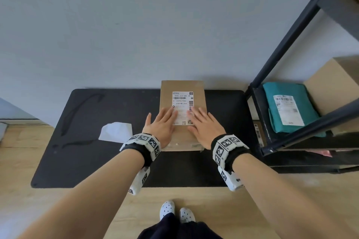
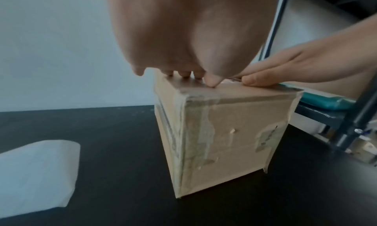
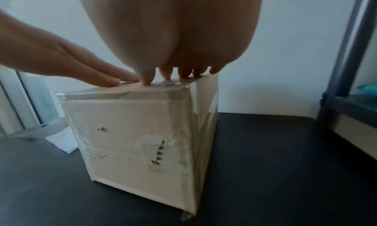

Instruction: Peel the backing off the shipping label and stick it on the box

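Brown cardboard, patched with old clear tape, makes up the box (image 1: 182, 114), which stands on a black mat (image 1: 97, 141) over the wooden bench (image 1: 25, 161). The shipping label (image 1: 182, 103) lies flat on the box's top face, print upward, near the far half. Both hands rest on it: the left hand (image 1: 162, 125) covers its near left part, the right hand (image 1: 204, 125) its near right part. Each grip is wide, with fingers straight and spread, holding nothing, only pressing down. Flat palms suit this stage, I judge, since pressure over a broad area seats the adhesive and pushes out bubbles; two hands side by side also keep the box from sliding. The wrist views show fingertips (image 2: 184, 74) touching the top surface.

A crumpled white sheet (image 1: 116, 132) lies on the mat to the left, well apart from the box; it is probably the peeled backing. The task looks almost complete.

To the right, a dark metal shelf (image 1: 291, 64) carries a teal parcel (image 1: 289, 106) with its own label, beside a larger cardboard carton (image 1: 334, 87). What the box holds cannot be told.
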`<action>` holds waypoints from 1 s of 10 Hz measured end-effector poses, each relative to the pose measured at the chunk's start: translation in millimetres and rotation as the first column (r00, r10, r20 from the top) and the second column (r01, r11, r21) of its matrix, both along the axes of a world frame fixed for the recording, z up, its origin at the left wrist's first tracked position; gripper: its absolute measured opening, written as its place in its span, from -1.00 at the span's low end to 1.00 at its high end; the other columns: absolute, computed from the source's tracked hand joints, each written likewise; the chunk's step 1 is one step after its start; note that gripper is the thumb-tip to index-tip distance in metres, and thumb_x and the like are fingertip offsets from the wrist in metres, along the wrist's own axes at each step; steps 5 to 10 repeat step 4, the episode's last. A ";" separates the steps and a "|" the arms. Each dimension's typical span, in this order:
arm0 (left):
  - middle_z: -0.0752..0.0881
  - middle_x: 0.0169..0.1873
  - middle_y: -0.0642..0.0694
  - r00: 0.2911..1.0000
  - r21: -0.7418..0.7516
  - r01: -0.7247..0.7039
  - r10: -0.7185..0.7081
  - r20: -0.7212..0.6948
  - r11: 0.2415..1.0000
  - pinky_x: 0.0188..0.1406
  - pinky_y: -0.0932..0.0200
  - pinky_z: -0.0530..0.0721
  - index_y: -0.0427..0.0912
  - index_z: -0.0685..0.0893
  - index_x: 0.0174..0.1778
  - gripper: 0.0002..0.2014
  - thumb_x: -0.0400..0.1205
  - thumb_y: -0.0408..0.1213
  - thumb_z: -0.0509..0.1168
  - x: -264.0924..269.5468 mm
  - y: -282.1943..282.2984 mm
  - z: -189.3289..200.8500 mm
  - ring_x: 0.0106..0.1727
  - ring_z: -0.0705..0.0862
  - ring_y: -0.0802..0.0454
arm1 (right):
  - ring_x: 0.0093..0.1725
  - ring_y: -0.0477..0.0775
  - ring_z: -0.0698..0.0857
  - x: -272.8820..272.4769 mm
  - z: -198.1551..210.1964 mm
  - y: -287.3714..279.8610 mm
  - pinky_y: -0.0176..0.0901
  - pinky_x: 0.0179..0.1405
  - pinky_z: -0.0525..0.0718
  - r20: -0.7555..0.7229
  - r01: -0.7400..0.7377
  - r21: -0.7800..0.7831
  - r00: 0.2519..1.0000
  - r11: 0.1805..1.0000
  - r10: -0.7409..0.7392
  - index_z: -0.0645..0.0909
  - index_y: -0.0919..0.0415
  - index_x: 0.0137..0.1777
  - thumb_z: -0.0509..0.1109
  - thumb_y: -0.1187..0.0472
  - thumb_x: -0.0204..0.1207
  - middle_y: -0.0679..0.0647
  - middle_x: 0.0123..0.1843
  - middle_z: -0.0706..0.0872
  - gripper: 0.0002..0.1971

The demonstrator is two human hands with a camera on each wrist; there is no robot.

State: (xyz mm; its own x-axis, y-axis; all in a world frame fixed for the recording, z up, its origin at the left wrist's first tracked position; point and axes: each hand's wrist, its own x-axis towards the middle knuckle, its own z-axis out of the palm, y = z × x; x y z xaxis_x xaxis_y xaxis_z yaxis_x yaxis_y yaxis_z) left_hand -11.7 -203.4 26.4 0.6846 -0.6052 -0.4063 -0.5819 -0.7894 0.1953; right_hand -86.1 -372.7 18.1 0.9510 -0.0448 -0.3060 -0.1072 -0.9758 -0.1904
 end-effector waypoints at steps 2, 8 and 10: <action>-0.20 0.69 0.09 0.989 0.070 -0.149 0.147 0.029 0.986 0.67 -0.22 -0.13 -0.02 -0.23 0.67 -0.42 0.74 -0.01 -0.22 -21.0 16.1 6.6 0.72 -0.16 0.00 | 0.70 0.04 -0.08 -25.7 10.2 -18.2 -0.04 0.66 -0.07 0.015 0.132 0.074 0.991 0.989 -0.133 -0.15 0.12 0.66 -0.08 -0.08 0.68 0.03 0.73 -0.14 -0.38; 0.00 0.70 -0.01 0.976 -0.029 -0.215 0.216 0.032 0.976 0.68 -0.09 0.01 0.00 -0.04 0.67 -0.47 0.74 -0.10 -0.14 -47.3 21.0 25.9 0.72 -0.02 -0.03 | 0.63 0.08 0.25 -33.7 30.8 -4.7 0.06 0.59 0.26 0.140 0.017 0.129 0.990 0.992 -0.035 0.24 0.12 0.57 0.00 0.01 0.68 0.08 0.68 0.19 -0.52; 0.00 0.70 -0.01 0.976 -0.029 -0.215 0.216 0.032 0.976 0.68 -0.09 0.01 0.00 -0.04 0.67 -0.47 0.74 -0.10 -0.14 -47.3 21.0 25.9 0.72 -0.02 -0.03 | 0.63 0.08 0.25 -33.7 30.8 -4.7 0.06 0.59 0.26 0.140 0.017 0.129 0.990 0.992 -0.035 0.24 0.12 0.57 0.00 0.01 0.68 0.08 0.68 0.19 -0.52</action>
